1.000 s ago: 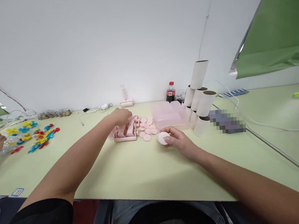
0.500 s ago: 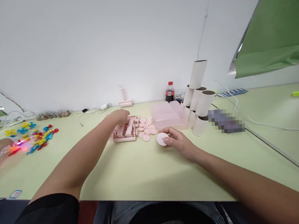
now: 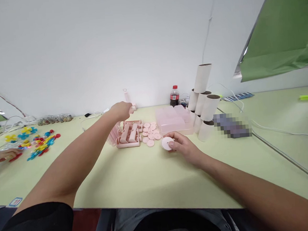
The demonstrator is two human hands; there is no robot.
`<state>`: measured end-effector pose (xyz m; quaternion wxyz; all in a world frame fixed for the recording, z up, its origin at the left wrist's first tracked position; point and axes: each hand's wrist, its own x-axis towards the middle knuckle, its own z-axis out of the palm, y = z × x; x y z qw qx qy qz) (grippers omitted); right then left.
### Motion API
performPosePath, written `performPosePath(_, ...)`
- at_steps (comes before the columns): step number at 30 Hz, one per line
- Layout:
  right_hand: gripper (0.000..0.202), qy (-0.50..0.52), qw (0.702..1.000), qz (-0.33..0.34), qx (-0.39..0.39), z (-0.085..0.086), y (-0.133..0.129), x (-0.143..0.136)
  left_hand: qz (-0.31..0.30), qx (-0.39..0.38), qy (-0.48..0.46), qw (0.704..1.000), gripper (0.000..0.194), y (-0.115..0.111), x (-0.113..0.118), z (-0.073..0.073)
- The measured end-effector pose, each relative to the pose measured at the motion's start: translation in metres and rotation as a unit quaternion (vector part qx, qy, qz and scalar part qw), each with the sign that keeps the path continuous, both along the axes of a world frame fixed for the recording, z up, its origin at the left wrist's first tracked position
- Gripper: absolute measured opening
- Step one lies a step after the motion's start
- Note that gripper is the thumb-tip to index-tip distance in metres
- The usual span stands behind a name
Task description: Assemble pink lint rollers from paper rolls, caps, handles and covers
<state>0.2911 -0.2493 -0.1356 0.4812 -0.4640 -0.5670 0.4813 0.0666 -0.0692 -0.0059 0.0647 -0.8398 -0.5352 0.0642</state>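
My right hand (image 3: 181,145) pinches the edge of a round white disc (image 3: 167,143) just above the table. Over the pink frame parts (image 3: 129,138), my left hand (image 3: 122,110) reaches toward the wall with its fingers bent down; a small pink piece shows at its fingertips, and I cannot make out what it is. Behind that hand stand a pink handle piece (image 3: 126,95) and a pink block partly hidden by the fingers. Several pink discs (image 3: 150,143) lie between the frame parts and the translucent pink boxes (image 3: 171,119).
White tubes (image 3: 208,107) are stacked right of the boxes, near a cola bottle (image 3: 174,95). White cables (image 3: 281,131) run across the right side. Another person's hand (image 3: 7,155) is at the far left by colourful plastic pieces (image 3: 44,146).
My left hand has risen off the pink frame parts and moved back toward the wall. My right hand and its disc have barely moved. The other person's hand has shifted.
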Motion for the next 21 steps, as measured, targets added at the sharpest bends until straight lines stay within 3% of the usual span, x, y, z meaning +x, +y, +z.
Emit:
performPosePath(2,0.041,0.012,1.0,0.0,0.0,0.0,0.0,0.0,-0.018,0.02,-0.101,0.995,0.058,-0.014,0.0,0.006)
performPosePath(4,0.039,0.042,0.999,0.003,-0.001,0.0,0.0,0.0,-0.058,0.007,-0.259,0.964,0.062,-0.032,0.0,0.003)
performPosePath(7,0.039,0.163,0.986,0.011,-0.026,0.004,0.001,0.0,-0.149,-0.078,-0.457,0.874,0.066,-0.062,0.0,-0.018)
performPosePath(9,0.049,0.247,0.966,0.026,-0.072,0.009,0.002,0.002,-0.215,-0.148,-0.544,0.798,0.07,-0.08,0.001,-0.038)
performPosePath(11,0.063,0.282,0.951,0.046,-0.121,0.016,0.003,0.005,-0.235,-0.186,-0.607,0.736,0.071,-0.096,0.003,-0.057)
performPosePath(15,0.079,0.281,0.937,0.08,-0.189,0.021,0.005,0.011,-0.161,-0.284,-0.677,0.659,0.073,-0.115,0.015,-0.083)
performPosePath(18,0.081,0.285,0.928,0.102,-0.216,0.019,0.006,0.012,-0.087,-0.336,-0.707,0.616,0.077,-0.119,0.026,-0.091)
performPosePath(21,0.082,0.289,0.921,0.123,-0.23,0.019,0.006,0.011,-0.059,-0.357,-0.72,0.592,0.078,-0.12,0.034,-0.094)
